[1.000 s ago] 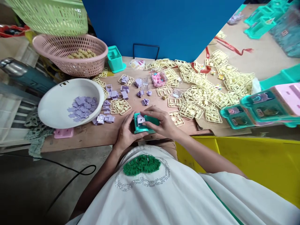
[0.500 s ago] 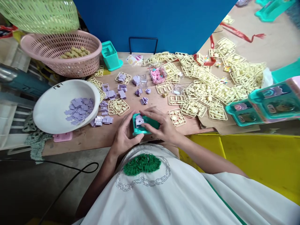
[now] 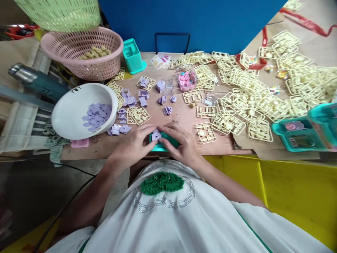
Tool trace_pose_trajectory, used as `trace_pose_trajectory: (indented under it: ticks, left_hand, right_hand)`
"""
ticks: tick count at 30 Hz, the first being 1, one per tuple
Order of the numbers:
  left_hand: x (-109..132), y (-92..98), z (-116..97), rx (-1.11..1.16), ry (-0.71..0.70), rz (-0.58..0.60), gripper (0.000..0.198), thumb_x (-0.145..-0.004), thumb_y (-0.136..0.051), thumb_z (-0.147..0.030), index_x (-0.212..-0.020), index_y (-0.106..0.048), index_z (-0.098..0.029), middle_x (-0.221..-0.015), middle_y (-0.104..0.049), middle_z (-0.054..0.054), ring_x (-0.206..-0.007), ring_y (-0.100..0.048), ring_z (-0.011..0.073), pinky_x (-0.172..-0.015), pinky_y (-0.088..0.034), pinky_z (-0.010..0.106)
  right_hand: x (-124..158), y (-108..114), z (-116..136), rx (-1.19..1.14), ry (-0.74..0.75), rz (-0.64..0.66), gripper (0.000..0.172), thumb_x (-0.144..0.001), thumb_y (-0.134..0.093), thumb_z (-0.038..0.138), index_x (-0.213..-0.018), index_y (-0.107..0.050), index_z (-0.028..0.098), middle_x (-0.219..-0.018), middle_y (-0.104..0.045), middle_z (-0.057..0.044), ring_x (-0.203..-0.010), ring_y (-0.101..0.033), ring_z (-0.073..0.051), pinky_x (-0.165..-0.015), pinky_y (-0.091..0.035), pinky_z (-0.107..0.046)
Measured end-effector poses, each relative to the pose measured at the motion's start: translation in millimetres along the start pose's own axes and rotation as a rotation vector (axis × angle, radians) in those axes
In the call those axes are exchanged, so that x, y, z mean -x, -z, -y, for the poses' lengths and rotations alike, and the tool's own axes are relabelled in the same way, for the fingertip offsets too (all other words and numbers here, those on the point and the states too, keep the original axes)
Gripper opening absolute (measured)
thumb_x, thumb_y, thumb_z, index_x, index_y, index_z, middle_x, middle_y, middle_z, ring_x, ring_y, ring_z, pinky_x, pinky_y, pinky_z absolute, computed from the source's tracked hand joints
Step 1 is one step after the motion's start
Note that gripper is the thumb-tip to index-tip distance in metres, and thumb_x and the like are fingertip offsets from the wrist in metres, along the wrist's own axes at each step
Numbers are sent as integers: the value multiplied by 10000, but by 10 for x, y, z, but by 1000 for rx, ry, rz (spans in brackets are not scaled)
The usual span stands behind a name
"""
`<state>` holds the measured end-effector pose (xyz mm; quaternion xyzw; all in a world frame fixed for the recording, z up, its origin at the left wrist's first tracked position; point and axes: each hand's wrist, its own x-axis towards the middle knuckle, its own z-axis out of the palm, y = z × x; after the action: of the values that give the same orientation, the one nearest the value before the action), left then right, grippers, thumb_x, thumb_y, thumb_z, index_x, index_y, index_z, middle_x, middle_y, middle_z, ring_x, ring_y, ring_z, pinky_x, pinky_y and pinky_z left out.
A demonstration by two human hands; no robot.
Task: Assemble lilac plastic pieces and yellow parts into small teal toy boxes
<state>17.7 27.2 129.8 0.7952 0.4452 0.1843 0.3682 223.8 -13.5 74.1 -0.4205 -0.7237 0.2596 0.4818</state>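
Both hands hold a small teal plastic housing [image 3: 168,142] at the near edge of the wooden table [image 3: 105,149]. My left hand [image 3: 133,144] grips its left side. My right hand [image 3: 183,142] grips the right side, its fingertips on a small lilac part [image 3: 156,135] seated on top of the housing. Loose lilac parts [image 3: 119,129] lie just left of my left hand. A cream sprue frame [image 3: 206,132] lies just right of my right hand.
A white bowl [image 3: 79,98] with lilac pieces sits at left, a pink basket [image 3: 81,52] behind it. Many cream sprue frames [image 3: 252,102] cover the right side. A teal box [image 3: 133,56], a clear tub of pink parts [image 3: 186,79], teal toy units [image 3: 302,135] and a yellow bin [image 3: 295,189] are around.
My left hand's fingers have slid over the top of the housing toward the lilac part, and my right fingertips closed in on it. The view shifted slightly.
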Motion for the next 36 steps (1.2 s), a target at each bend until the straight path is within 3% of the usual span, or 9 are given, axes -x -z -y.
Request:
trace_pose_trajectory:
  ticks: [3,8,12,17,22,26,29,32,36]
  left_hand:
    - [-49,50,-67,-193,-27,47,324,-880,-675,-167,-1181,-779,-226,-1130,-817,56,-1082,-775,272,-1058,-623,410]
    - [-59,49,-92,-285,-63,78,276,-899,-638,-178,-1138,-765,-228,-1104,-812,59,-1029,-772,261,-985,-629,370]
    - [-37,52,-71,-222,-41,39,278,-895,-647,-179,-1147,-756,-225,-1101,-803,62,-1033,-767,251,-975,-634,370]
    - [34,-1,92,72,39,-40,313,-892,-717,-248,-1202,-748,-220,-1218,-781,71,-1112,-773,235,-979,-664,346]
    - [240,-309,332,561,239,-148,532,-983,-710,-488,-1443,-657,-227,-1515,-702,116,-1414,-679,285,-1182,-586,406]
    - [399,-712,423,642,345,-299,687,-1003,-639,-632,-1549,-593,-218,-1650,-585,130,-1549,-555,312,-1283,-490,454]
    - [420,-943,448,618,284,-388,722,-1037,-525,-688,-1602,-544,-238,-1714,-505,114,-1612,-473,283,-1336,-411,433]
    - [387,-1022,454,595,233,-420,724,-1064,-447,-696,-1614,-529,-232,-1720,-496,120,-1612,-473,269,-1339,-403,423]
    - [410,-953,389,557,342,-429,673,-1071,-468,-677,-1580,-569,-249,-1674,-561,106,-1567,-537,281,-1279,-489,422]
  right_hand:
    - [1,-19,18,20,22,-16,363,-1063,-633,233,-1419,-696,207,-1145,-740,-129,-1042,-667,-266,-900,-583,-461]
    - [31,-14,28,43,31,30,433,-1058,-616,244,-1491,-638,244,-1218,-706,-143,-1087,-648,-293,-923,-574,-516]
    - [45,-5,9,43,70,26,454,-1057,-633,229,-1510,-609,233,-1237,-700,-152,-1106,-643,-297,-925,-574,-512]
    - [26,17,0,9,38,58,428,-1068,-617,237,-1495,-617,251,-1244,-718,-139,-1110,-655,-295,-934,-565,-515]
    - [36,18,-11,-1,41,59,412,-1065,-630,239,-1477,-634,241,-1264,-721,-140,-1126,-652,-296,-952,-563,-517]
    - [20,29,15,72,76,112,435,-1076,-586,226,-1509,-625,246,-1260,-709,-151,-1122,-627,-306,-958,-560,-540]
    - [-35,62,40,142,109,189,411,-1081,-551,230,-1477,-664,225,-1233,-704,-168,-1116,-603,-318,-973,-563,-563]
    - [-62,99,24,119,131,205,373,-1081,-570,254,-1428,-707,234,-1186,-718,-154,-1085,-625,-304,-942,-584,-540]
    - [66,109,-70,89,-37,23,386,-1081,-616,349,-1454,-691,284,-1321,-688,-147,-1221,-668,-300,-1032,-588,-538]
